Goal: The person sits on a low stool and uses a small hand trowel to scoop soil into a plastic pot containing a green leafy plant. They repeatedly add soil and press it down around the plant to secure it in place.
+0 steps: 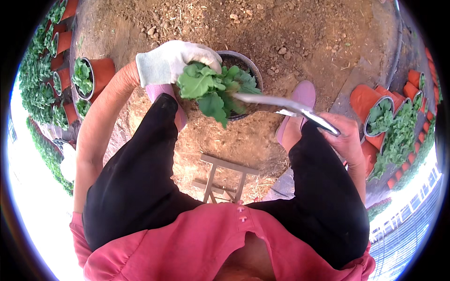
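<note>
My left hand [186, 58], in a white knit glove, is closed on the leafy green plant [211, 87], bending its leaves over the near left rim of a round pot [254, 65]. Dark soil shows inside the pot, which stands on the ground between my feet. My bare right hand [339, 131] grips the shiny metal handle of a hand tool [291, 104]. The tool's far end is blurred and reaches left to the plant and the pot's rim, with brown soil along its underside. Its exact kind I cannot tell.
Crumbly soil [260, 21] lies beyond the pot. Orange-red pots [102, 75] with green plants line the left side, and more tipped pots [362, 102] lie at the right on dark ground sheeting. A small stool frame [228, 167] stands between my legs.
</note>
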Motion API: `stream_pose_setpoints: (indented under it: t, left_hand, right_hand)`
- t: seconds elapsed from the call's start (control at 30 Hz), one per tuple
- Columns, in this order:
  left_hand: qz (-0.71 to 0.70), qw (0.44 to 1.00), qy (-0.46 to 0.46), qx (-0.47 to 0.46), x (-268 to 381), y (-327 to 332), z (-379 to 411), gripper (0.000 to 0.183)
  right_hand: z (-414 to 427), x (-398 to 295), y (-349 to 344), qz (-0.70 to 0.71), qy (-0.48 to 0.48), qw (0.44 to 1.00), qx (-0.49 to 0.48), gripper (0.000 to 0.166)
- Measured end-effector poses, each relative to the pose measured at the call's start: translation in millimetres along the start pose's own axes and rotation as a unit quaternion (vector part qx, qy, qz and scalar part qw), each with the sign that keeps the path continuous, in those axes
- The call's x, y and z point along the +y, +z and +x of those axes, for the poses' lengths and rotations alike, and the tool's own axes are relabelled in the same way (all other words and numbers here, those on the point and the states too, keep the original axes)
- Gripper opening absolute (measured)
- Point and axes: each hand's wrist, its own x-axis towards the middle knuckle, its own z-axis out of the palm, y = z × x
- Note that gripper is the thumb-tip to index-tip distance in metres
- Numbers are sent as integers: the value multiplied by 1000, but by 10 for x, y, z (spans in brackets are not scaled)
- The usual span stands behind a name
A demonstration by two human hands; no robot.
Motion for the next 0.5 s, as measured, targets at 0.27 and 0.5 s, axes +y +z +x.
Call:
stream_pose_setpoints:
  t: [0.27,0.5]
  left_hand:
    - [-55,998,-11,-1,-115,-67,-18,33]
    - [-38,999,-23,5,-160,-42,-74,36]
  right_hand:
    - [63,-95,163,-184,-79,979,43,35]
    - [-228,428,225,48,181,972,140,32]
